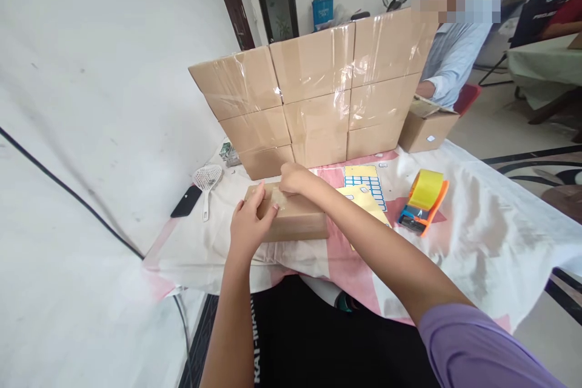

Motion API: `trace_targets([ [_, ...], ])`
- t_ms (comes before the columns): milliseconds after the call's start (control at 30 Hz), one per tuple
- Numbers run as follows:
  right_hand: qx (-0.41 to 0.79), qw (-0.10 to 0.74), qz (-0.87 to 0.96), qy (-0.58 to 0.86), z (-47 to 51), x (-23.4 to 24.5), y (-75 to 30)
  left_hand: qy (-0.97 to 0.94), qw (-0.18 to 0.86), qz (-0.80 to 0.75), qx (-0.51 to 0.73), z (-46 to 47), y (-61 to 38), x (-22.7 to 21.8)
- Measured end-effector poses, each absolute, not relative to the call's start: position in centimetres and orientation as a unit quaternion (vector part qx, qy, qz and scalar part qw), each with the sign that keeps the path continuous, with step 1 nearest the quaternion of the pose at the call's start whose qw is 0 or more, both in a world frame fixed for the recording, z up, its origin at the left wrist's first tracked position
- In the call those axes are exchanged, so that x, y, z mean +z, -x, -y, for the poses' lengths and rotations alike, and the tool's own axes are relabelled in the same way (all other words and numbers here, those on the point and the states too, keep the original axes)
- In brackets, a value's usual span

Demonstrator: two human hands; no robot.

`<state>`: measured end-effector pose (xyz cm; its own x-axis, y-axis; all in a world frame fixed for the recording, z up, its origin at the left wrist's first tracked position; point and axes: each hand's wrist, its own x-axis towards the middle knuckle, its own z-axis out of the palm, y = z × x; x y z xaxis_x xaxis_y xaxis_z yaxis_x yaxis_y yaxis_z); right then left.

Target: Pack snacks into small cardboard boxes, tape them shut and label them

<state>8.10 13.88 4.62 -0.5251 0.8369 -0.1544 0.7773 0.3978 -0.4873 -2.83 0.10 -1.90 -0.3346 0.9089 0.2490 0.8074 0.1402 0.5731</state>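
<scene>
A closed cardboard box lies flat on the cloth-covered table in front of me, with clear tape on its top. My left hand grips its left end, thumb on the top face and fingers along the far side. On the top, near the far edge, rests my right hand with its fingers curled in. Whether anything is pinched in those fingers is hidden. To the right of my right forearm lies a tape dispenser, orange and blue with a yellow roll. Sticker sheets lie partly behind that forearm.
A wall of stacked, taped cardboard boxes stands just beyond my hands. A white slotted scoop and a black phone lie at left. A person in a light blue shirt is behind an opened carton.
</scene>
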Motion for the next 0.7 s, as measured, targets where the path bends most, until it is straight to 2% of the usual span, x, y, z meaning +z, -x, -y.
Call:
trace_targets([
  [133,0.204,0.098,0.799,0.556,-15.8,4.5,-9.1,-0.608,0.033,-0.752,0.251,0.2,2.8,-2.0],
  [267,0.176,0.143,0.751,0.621,-18.4,2.2,-15.6,-0.638,-0.006,-0.740,0.214,0.7,3.0,-2.3],
  [500,0.211,0.173,0.669,0.692,-18.1,-6.1,-27.9,-0.729,-0.086,-0.643,0.218,1.1,3.2,-2.8],
  [700,0.243,0.155,0.653,0.700,-16.7,-8.0,-29.8,-0.666,-0.105,-0.719,0.167,0.9,1.9,-1.9],
])
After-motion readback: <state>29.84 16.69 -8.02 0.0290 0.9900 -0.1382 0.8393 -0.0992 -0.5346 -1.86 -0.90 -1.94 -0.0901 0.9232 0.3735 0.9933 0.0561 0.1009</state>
